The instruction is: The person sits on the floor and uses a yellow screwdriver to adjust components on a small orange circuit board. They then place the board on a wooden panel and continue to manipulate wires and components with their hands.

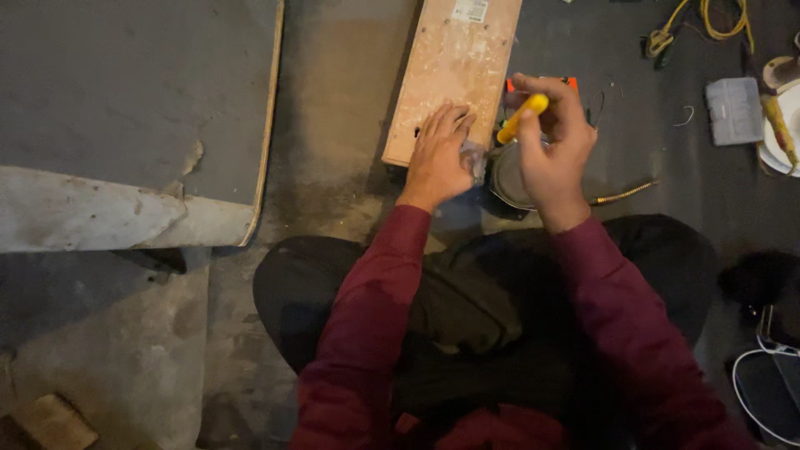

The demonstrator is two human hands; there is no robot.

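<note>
I sit cross-legged on a concrete floor in dark trousers and dark red sleeves. My right hand [554, 142] grips a small tool with a yellow handle [522, 117], held tilted above a round grey metal piece [506, 177]. My left hand [439, 154] lies fingers-down on the near end of a pale wooden board [454, 67], and it pinches a small clear plastic bit [475, 158] at the board's corner. What lies under the palm is hidden.
A big grey slab [125, 108] with a chipped edge fills the left. An orange object [567, 82] peeks behind my right hand. A flexible metal hose [625, 193], yellow cable [708, 21], a grey box [735, 110] and a white dish [783, 125] lie to the right.
</note>
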